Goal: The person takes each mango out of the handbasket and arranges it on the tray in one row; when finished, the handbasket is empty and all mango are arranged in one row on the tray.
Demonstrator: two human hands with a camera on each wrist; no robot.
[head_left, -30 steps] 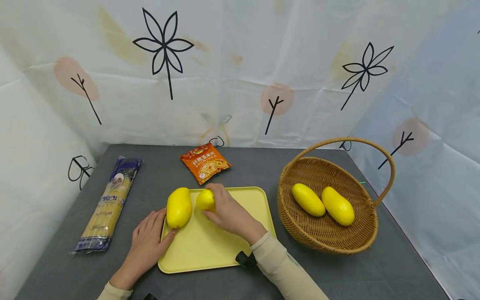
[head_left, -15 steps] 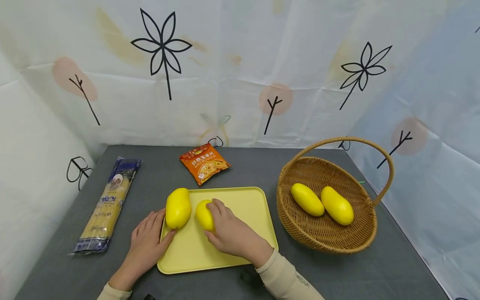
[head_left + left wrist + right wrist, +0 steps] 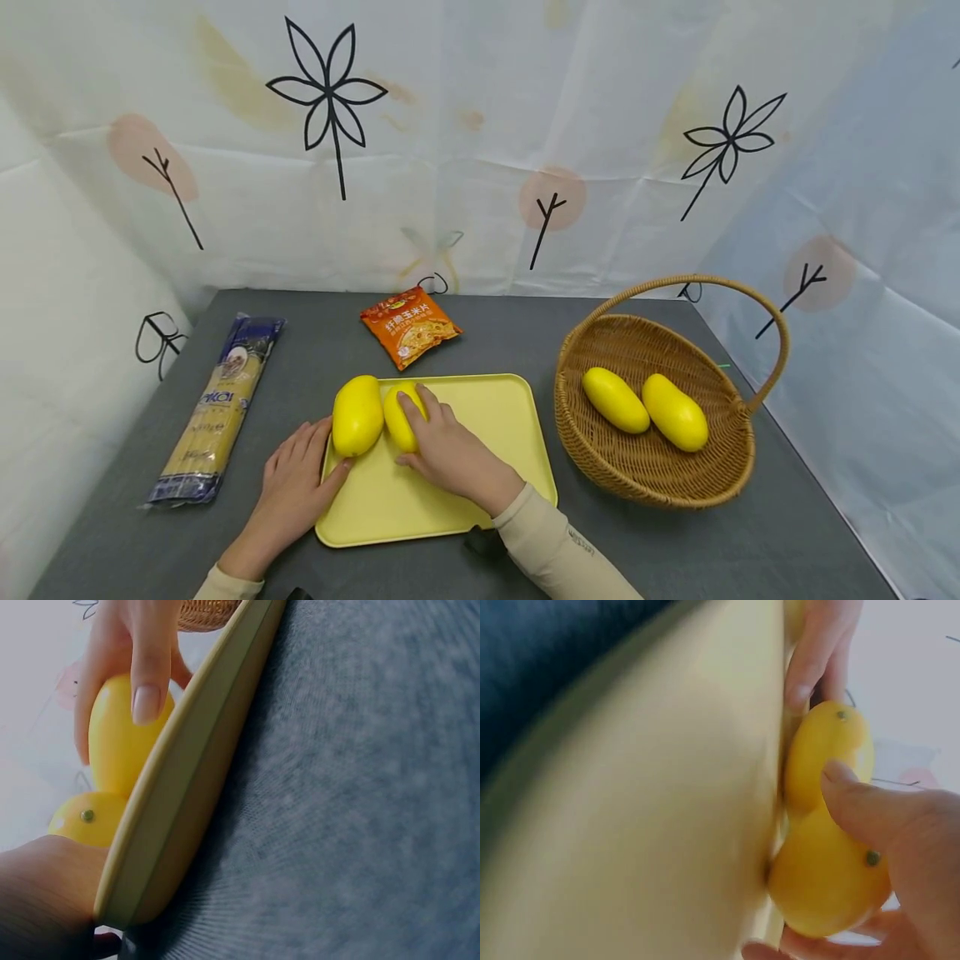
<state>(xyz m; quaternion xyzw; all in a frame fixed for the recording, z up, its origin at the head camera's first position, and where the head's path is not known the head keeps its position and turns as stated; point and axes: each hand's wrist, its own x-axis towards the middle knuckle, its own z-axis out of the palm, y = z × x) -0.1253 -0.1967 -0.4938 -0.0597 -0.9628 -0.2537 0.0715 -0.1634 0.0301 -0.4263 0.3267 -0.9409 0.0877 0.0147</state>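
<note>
A yellow mango [image 3: 401, 417] lies on the yellow tray [image 3: 450, 517], and my right hand [image 3: 450, 450] grips it with the thumb on the near side and fingers over the far side. Right beside it, on the tray's left part, lies a larger mango [image 3: 357, 415]; the right wrist view shows the held mango [image 3: 829, 877] against it. My left hand [image 3: 296, 483] rests at the tray's left edge, fingers extended alongside the larger mango and thumb near its lower end. In the left wrist view the tray rim [image 3: 180, 765] partly hides both mangoes.
A wicker basket [image 3: 660, 492] with a tall handle stands on the right, two mangoes [image 3: 675, 412] inside. An orange snack packet [image 3: 411, 327] lies behind the tray. On the left is a long pasta packet [image 3: 217, 412]. Patterned cloth hangs around the grey table.
My right hand has moved the smaller mango left, up against the larger one, and turned it lengthwise. My left hand has kept its place at the tray's edge.
</note>
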